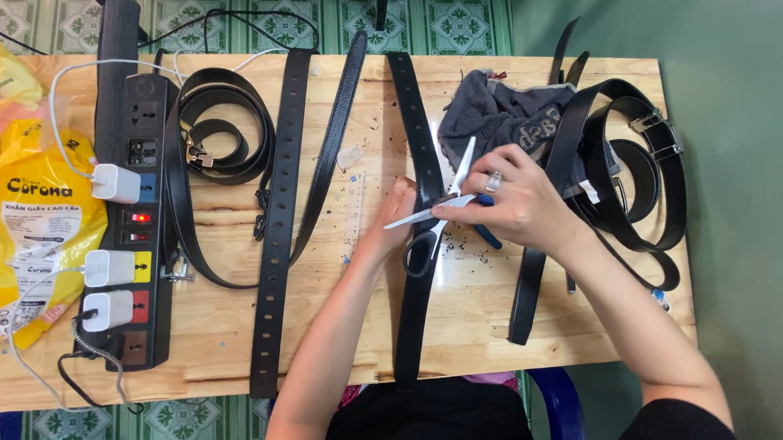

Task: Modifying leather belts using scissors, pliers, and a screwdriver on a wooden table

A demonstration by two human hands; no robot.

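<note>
Op A: Head view, only cam I've got. Right hand (516, 198) has its fingers clamped on the scissors (439, 211), blades apart, tips pointing up and left across the black belt (419, 219).

Op B: And the belt's lie?

Op A: Long axis runs near-to-far down the table (343, 334), passing right under the blades. Left hand (391, 220) sits on the belt's left edge, fingers flat and together, pressing it down; I can't tell if they curl under, it's partly hidden. Right hand is nearer the cut point, coming from the belt's right.

Op B: Pkgs, labels?

Op A: Yellow plastic bag (27, 224) w/ dark lettering at far left edge. Black power strip (140, 229) beside it, coloured socket panels, white chargers plugged in. Grey cloth (509, 112) far right, more belts coiled around it.
</note>
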